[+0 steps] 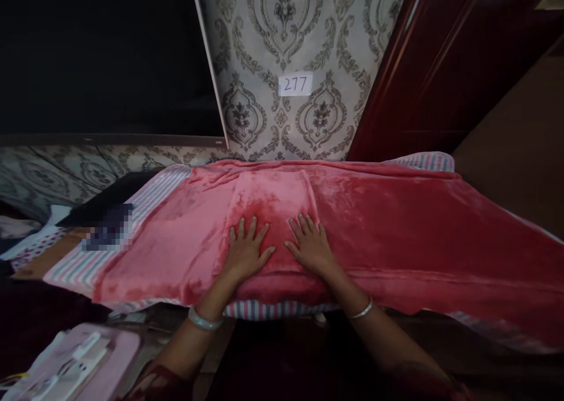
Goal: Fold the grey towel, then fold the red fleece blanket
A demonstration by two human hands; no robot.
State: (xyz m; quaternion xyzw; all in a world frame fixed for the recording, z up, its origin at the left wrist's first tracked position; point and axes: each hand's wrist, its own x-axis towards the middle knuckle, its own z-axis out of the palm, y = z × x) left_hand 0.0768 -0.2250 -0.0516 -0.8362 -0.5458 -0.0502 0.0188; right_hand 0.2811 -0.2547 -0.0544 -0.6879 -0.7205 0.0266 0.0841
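Note:
A plush red blanket (396,225) is spread over a striped padded board (273,309). Near its middle, a folded section (273,189) forms a roughly rectangular layer with a raised right edge. My left hand (245,249) lies flat on the left part of this layer, fingers spread. On the right part rests my right hand (311,245), palm down with its fingers apart, close to the layer's right edge. Neither hand grips anything. Stripes of the board's cover show at its left end and along the near edge.
A large dark television screen (101,54) is at the back left. Behind the board, a paper marked 277 (295,84) is on the patterned wall. A dark red wooden door frame (405,66) stands at right. A pink stool (118,354) holds white items at lower left.

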